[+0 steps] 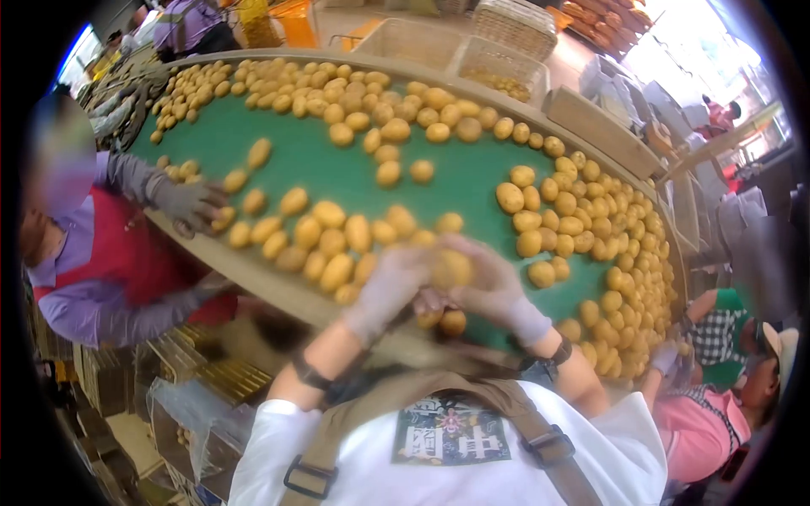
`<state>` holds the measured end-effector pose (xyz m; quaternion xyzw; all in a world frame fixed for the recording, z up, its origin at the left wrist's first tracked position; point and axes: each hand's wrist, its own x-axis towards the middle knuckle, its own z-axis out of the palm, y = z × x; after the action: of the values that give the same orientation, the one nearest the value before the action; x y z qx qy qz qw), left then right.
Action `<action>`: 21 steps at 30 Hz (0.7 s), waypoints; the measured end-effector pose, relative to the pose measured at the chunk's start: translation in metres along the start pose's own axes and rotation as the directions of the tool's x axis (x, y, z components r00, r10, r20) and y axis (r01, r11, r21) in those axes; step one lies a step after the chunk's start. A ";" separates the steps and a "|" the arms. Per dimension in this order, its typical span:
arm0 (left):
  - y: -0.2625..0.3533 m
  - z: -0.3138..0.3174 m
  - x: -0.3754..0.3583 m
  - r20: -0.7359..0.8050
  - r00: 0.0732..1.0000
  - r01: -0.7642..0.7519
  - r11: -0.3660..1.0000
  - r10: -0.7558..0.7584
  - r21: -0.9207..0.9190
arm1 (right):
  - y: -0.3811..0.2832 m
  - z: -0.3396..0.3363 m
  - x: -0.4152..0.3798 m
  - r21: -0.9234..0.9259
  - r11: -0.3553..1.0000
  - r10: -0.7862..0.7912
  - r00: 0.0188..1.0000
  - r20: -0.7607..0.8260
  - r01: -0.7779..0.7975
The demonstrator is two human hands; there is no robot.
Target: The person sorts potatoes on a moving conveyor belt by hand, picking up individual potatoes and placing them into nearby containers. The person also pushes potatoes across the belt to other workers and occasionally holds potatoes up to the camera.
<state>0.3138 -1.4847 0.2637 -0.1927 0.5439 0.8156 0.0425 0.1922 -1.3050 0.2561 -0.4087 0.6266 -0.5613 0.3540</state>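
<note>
Cupping a rounded, yellow-brown potato (452, 269) over the near side of the green, flat surface (325, 160), I have my right hand (498, 291) in a thin, pale glove, its fingers curved around one side. My left hand (386, 288), gloved alike, is just beside it with the fingers bent inward; blur hides their tips, so I cannot tell whether they pinch the potato or only brush it. Two smaller tan potatoes (452, 322) sit just below my hands, and a loose yellow potato cluster (333, 240) spreads to my left. A co-worker's grey-gloved hand (190, 205) reaches in farther left.

I judge this potato firm and fairly light, rigid but easily bruised—its smooth, rounded skin could roll under thin gloves. The widest part of its sides is where I would take hold—broad fingers, modest pressure.
</note>
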 end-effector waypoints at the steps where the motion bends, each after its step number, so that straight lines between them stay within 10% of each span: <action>1: 0.000 -0.006 -0.005 -0.046 0.999 0.002 1.000 -0.003 -0.020 | 0.011 0.006 0.003 0.041 0.999 -0.019 1.000 -0.013 0.020; 4: 0.020 -0.039 -0.039 -0.254 0.963 0.056 0.988 -0.091 -0.143 | 0.014 -0.001 -0.003 -0.034 0.996 0.079 0.987 -0.142 -0.085; 7: 0.027 -0.159 -0.112 -0.562 0.813 -0.011 0.971 0.149 0.240 | -0.004 -0.047 -0.040 -0.282 0.915 0.079 0.815 -0.574 -0.287; 8: 0.023 -0.203 -0.144 -0.612 0.749 0.151 0.835 0.252 0.529 | -0.025 -0.063 -0.053 -0.329 0.842 0.069 0.691 -0.720 -0.427; 9: 0.006 -0.246 -0.175 -0.541 0.647 0.398 0.368 0.537 0.840 | 0.036 -0.122 -0.095 -0.317 0.839 -0.058 0.507 -0.860 -0.441; 10: -0.003 -0.269 -0.184 -0.597 0.610 0.480 0.357 0.521 0.802 | 0.019 -0.138 -0.105 -0.251 0.806 -0.018 0.401 -0.916 -0.536; 11: -0.017 -0.288 -0.194 -0.444 0.626 0.541 0.052 0.641 0.839 | 0.015 -0.145 -0.118 -0.232 0.747 -0.013 0.336 -0.942 -0.622; 15: 0.030 -0.198 -0.133 -0.207 0.786 0.085 0.230 0.582 0.969 | 0.012 -0.160 -0.115 -0.232 0.356 0.020 0.256 -0.966 -0.905; 16: 0.043 -0.167 -0.108 -0.013 0.786 -0.155 0.217 0.618 0.964 | 0.010 -0.150 -0.104 -0.268 0.360 -0.014 0.282 -0.959 -0.894; 17: 0.049 -0.145 -0.081 0.348 0.732 -0.376 -0.078 0.586 0.923 | 0.009 -0.150 -0.090 -0.313 0.361 -0.048 0.317 -0.947 -0.878; 21: 0.023 -0.079 -0.016 0.773 0.582 -0.794 -0.031 0.255 0.608 | 0.036 -0.148 -0.070 -0.280 0.582 0.060 0.383 -0.922 -0.764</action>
<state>0.3437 -1.5632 0.2629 0.2988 0.9128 0.2722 -0.0589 0.0833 -1.1788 0.2367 0.0086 0.9564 -0.2903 -0.0319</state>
